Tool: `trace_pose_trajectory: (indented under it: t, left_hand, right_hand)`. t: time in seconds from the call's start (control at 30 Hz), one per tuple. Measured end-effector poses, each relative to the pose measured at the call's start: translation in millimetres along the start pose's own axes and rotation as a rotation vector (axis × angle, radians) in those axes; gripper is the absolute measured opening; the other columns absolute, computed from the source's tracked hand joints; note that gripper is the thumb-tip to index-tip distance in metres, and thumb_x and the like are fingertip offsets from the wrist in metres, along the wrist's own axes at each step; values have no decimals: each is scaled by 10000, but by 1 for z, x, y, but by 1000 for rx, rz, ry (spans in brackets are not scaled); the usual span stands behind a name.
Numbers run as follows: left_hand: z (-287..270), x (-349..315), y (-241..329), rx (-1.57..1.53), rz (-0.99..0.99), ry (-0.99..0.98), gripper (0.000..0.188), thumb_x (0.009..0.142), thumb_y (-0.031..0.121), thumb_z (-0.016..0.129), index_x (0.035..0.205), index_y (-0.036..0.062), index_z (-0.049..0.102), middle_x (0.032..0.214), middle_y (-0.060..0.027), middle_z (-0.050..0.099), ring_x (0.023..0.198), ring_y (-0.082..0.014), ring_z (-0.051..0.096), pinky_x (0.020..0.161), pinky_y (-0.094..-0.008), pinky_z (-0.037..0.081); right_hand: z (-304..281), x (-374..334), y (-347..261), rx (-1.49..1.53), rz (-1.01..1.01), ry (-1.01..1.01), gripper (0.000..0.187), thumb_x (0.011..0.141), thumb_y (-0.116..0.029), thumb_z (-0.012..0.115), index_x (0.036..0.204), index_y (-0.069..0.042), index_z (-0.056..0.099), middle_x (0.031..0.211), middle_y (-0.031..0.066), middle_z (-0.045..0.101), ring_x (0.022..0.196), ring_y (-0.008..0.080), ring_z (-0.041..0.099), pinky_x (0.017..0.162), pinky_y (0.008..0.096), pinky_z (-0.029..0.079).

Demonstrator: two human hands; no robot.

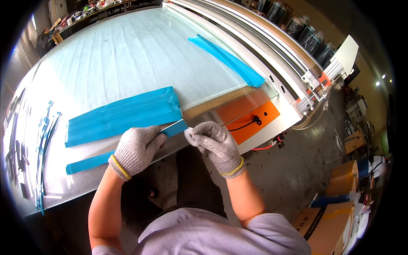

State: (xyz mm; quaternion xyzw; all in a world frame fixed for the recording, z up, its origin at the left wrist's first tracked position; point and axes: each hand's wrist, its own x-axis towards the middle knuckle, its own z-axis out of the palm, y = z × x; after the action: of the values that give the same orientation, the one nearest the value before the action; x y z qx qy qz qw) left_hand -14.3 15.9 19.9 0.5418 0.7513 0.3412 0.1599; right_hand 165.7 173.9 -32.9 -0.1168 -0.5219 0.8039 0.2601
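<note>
Left hand (138,148), gloved, has thumb and fingers pinched together on a blue strip (176,128), its end poking out toward the other glove. Right hand (219,146) has its fingers curled in, gripping a little white roll (190,137) right by that end, can't tell if they touch. Strip's near the table (119,51) edge, blue stack (123,115) just past it.

Pale glassy table (127,51), blue stack (123,114) near front edge, blue bundle (233,62) right, thin blue strips (43,158) left
</note>
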Motion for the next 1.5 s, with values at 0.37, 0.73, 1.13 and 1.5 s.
trace_pose_trajectory:
  t: [0.37, 0.73, 1.13, 1.5]
  left_hand:
    - [-1, 9, -8, -275, -169, -202, 306, 1024, 224, 595, 1059, -59, 708, 738, -137, 670, 660, -175, 579, 685, -371, 516]
    - [-8, -7, 5, -268, -128, -283, 305, 1011, 248, 614, 865, -10, 685, 731, -138, 666, 650, -239, 619, 670, -381, 519]
    - [-1, -19, 1, 27, 41, -362, 300, 970, 301, 624, 873, 32, 717, 791, -208, 680, 758, -408, 659, 709, -474, 526]
    - [-2, -22, -1, -106, 65, -472, 302, 980, 291, 628, 877, 19, 711, 759, -199, 671, 700, -381, 654, 675, -458, 523]
  right_hand:
    - [34, -8, 14, -442, -169, 45, 103, 986, 21, 576, 1041, -33, 645, 933, 55, 707, 682, 74, 598, 609, 214, 462]
    - [46, -7, 13, -678, -442, 112, 544, 914, 1, 705, 1432, -30, 544, 1247, 160, 713, 985, 164, 709, 874, 316, 553]
    - [21, -9, -37, 10, 52, -375, 211, 1085, -230, 447, 1069, -32, 517, 1182, 283, 684, 434, 17, 388, 412, 164, 311]
    - [15, -1, -24, -131, 100, -238, 128, 1070, -122, 488, 1012, -49, 576, 698, -8, 564, 442, 16, 411, 414, 180, 325]
